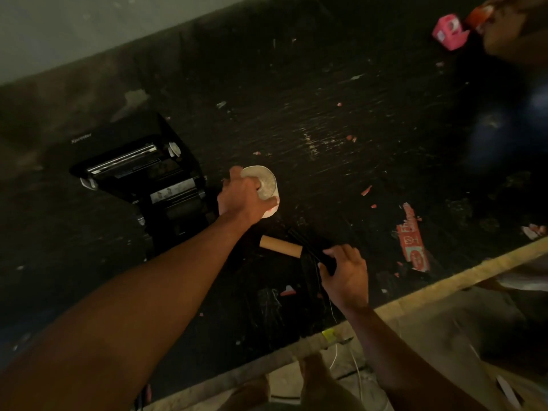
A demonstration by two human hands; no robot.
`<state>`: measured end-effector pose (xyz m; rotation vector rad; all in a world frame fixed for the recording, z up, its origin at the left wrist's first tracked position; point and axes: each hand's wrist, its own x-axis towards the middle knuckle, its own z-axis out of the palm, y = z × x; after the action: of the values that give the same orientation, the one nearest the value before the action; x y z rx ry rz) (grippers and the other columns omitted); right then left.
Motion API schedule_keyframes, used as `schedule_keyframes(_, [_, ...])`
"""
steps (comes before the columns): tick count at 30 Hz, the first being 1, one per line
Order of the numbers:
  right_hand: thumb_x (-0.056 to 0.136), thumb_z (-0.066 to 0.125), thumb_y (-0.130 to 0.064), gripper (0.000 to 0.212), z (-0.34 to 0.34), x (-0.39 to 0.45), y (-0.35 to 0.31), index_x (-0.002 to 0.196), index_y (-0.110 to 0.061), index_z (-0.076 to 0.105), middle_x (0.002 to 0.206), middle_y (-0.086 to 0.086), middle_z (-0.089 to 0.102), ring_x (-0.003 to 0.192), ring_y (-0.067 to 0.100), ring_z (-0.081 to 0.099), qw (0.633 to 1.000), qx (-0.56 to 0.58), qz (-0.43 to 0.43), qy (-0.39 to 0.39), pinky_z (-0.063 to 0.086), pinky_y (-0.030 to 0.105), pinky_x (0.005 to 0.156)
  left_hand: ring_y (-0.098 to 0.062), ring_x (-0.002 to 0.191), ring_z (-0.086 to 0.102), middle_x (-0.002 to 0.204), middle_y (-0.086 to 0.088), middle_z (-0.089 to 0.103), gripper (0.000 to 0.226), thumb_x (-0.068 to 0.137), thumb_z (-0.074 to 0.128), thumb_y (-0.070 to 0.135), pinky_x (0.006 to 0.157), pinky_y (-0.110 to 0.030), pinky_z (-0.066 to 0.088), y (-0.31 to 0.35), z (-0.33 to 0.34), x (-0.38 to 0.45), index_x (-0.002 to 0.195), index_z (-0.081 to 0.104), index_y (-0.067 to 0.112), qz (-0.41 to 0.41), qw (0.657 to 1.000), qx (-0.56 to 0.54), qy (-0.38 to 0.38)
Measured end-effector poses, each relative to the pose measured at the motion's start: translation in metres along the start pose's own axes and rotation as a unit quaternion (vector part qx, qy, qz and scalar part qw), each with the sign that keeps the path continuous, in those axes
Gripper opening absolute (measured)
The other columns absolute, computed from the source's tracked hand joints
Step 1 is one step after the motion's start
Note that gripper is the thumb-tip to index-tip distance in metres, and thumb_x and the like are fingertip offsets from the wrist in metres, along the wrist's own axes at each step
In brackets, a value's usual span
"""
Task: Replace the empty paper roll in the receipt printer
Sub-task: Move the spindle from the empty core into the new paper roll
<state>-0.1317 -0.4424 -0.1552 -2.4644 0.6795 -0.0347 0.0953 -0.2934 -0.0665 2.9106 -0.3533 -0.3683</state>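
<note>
While left hand (pixel 241 197) clasps the paper roll (pixel 264 188) beside the open printer (pixel 142 173), right hand (pixel 345 272) pinches something black, possibly wrapping; empty core (pixel 280 246) lies between them.

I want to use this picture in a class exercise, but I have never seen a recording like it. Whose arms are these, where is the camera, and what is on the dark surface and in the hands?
There is no machine doing the work: a person wears one camera on the head, looking down at their own two bare arms. The left hand grips a white paper roll, a finger tucked into its middle hole. Beside it stands the black receipt printer with its lid open. The right hand rests on something thin and black that is too dark to identify. Between the hands lies a brown cardboard core, the empty roll. The dark tabletop is scratched and strewn with red scraps, a torn red wrapper and a pink box far off.
</note>
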Motion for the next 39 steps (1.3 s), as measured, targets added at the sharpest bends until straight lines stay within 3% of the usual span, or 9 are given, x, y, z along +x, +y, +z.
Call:
schedule_keyframes(6, [0.081,0.080,-0.035,0.037,-0.012,0.005,-0.015,0.114,-0.023,0.070,0.110,0.000,0.065,0.105,0.022,0.063,1.000,0.013,-0.003,0.016,0.049,0.040,0.086,-0.015,0.094,0.064,0.119,-0.003,0.068,0.036,0.071,0.082,0.061,0.074,-0.032,0.051,-0.030,-0.018,0.007,0.078,0.072,0.027,-0.073,0.970,-0.232,-0.003])
schedule_keyframes(9, [0.088,0.074,-0.035,0.030,-0.036,0.024,-0.054,0.115,-0.024,0.068,0.103,-0.007,0.063,0.093,0.013,0.063,0.991,0.117,-0.043,0.058,0.054,0.041,0.084,-0.018,0.104,0.065,0.119,-0.001,0.069,0.058,0.056,0.081,0.071,0.087,-0.040,0.058,-0.040,-0.027,-0.016,0.093,0.078,0.026,-0.147,0.916,-0.373,-0.011])
schedule_keyframes(12, [0.091,0.070,-0.035,0.034,-0.059,0.048,-0.103,0.123,-0.023,0.066,0.105,-0.008,0.063,0.090,0.006,0.059,0.976,0.177,-0.109,0.060,0.058,0.035,0.080,-0.020,0.107,0.068,0.115,0.000,0.073,0.056,0.053,0.081,0.073,0.094,-0.051,0.059,-0.045,-0.030,-0.042,0.087,0.079,0.029,-0.164,0.885,-0.435,-0.016])
schedule_keyframes(18, [0.088,0.077,-0.032,0.036,-0.071,0.064,-0.149,0.122,-0.028,0.068,0.121,-0.006,0.061,0.108,0.011,0.060,0.978,0.097,-0.175,-0.051,0.057,0.037,0.093,-0.013,0.098,0.072,0.102,0.009,0.076,0.046,0.057,0.082,0.073,0.088,-0.049,0.062,-0.046,-0.029,-0.080,0.084,0.079,0.036,-0.168,0.863,-0.476,0.014])
schedule_keyframes(22, [0.086,0.079,-0.024,0.015,-0.069,0.056,-0.151,0.099,-0.026,0.071,0.110,-0.008,0.061,0.101,0.010,0.059,0.971,0.124,-0.200,-0.039,0.057,0.036,0.085,-0.011,0.100,0.070,0.105,0.008,0.074,0.045,0.059,0.081,0.071,0.089,-0.047,0.062,-0.046,-0.030,-0.092,0.087,0.079,0.035,-0.178,0.848,-0.498,0.035])
schedule_keyframes(26, [0.087,0.076,-0.025,0.011,-0.076,0.053,-0.150,0.095,-0.029,0.069,0.103,-0.010,0.060,0.097,0.007,0.059,0.961,0.137,-0.235,-0.046,0.055,0.028,0.081,-0.009,0.096,0.070,0.097,0.011,0.075,0.046,0.060,0.080,0.070,0.087,-0.045,0.062,-0.047,-0.035,-0.098,0.085,0.079,0.032,-0.190,0.830,-0.521,0.064])
schedule_keyframes(30, [0.087,0.077,-0.027,0.014,-0.085,0.064,-0.123,0.089,-0.033,0.065,0.096,-0.011,0.063,0.090,0.005,0.064,0.973,0.168,-0.155,-0.011,0.054,0.023,0.076,-0.010,0.102,0.067,0.105,0.011,0.072,0.042,0.063,0.083,0.066,0.079,-0.034,0.058,-0.059,-0.044,-0.098,0.082,0.079,0.028,-0.216,0.798,-0.554,0.099])
schedule_keyframes(34, [0.085,0.082,-0.028,0.016,-0.064,0.076,-0.095,0.082,-0.028,0.067,0.093,-0.012,0.065,0.091,0.004,0.064,0.986,0.065,-0.061,-0.141,0.058,0.034,0.086,-0.007,0.101,0.070,0.107,0.009,0.074,0.028,0.072,0.083,0.056,0.078,-0.031,0.061,-0.077,-0.055,-0.103,0.080,0.077,0.030,-0.209,0.766,-0.600,0.096])
schedule_keyframes(39, [0.089,0.076,-0.034,0.012,-0.019,0.073,-0.107,0.094,-0.025,0.070,0.109,-0.001,0.065,0.106,0.016,0.059,0.960,-0.089,-0.140,-0.227,0.054,0.035,0.088,-0.009,0.103,0.071,0.110,0.006,0.076,0.018,0.080,0.082,0.048,0.078,-0.030,0.060,-0.087,-0.065,-0.113,0.074,0.076,0.032,-0.207,0.752,-0.619,0.087])
